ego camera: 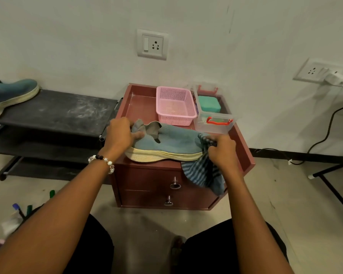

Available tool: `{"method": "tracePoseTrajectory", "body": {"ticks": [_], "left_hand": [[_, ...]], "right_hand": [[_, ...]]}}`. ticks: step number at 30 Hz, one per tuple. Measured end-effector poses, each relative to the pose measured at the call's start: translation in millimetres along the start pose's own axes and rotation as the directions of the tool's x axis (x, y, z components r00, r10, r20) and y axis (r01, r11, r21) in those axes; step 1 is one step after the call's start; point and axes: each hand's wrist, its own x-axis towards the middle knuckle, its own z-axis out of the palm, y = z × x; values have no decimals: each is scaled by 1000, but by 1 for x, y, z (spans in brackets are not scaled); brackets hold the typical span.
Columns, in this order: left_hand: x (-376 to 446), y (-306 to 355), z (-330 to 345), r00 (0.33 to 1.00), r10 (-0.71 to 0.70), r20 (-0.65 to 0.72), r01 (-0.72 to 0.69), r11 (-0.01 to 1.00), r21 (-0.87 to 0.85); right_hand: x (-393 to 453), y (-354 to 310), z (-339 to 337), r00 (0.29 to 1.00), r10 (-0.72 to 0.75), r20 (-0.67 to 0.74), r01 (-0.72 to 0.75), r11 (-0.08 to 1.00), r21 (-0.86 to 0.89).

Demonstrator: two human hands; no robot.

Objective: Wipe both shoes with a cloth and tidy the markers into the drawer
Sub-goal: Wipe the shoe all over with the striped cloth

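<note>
Steadying the shoe point(166, 144) by its heel, your left hand point(120, 133) is gripping it so your right hand point(222, 150), clutching the striped cloth point(203, 175), is wiping the toe.

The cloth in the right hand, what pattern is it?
Blue and dark stripes; the cloth hangs from the right hand in the head view.

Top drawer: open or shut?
Shut. The top drawer front sits flush with the cabinet face, knob not pulled forward.
</note>
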Motion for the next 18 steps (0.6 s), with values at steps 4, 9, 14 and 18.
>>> {"method": "tracePoseTrajectory", "body": {"ticks": [4, 9, 14, 18], "left_hand": [[-13, 3, -3, 995, -98, -1, 98, 995, 5], [-33, 17, 9, 962, -250, 111, 252, 968, -3], [-32, 21, 23, 936, -338, 102, 338, 941, 16], [-29, 20, 23, 909, -401, 111, 399, 916, 38]], "right_hand": [[3, -6, 9, 924, 321, -209, -202, 872, 446], [-7, -28, 47, 929, 317, -189, -179, 834, 522], [-28, -40, 91, 980, -110, 163, 151, 951, -270], [-11, -20, 65, 842, -250, 478, 404, 880, -251]]}}
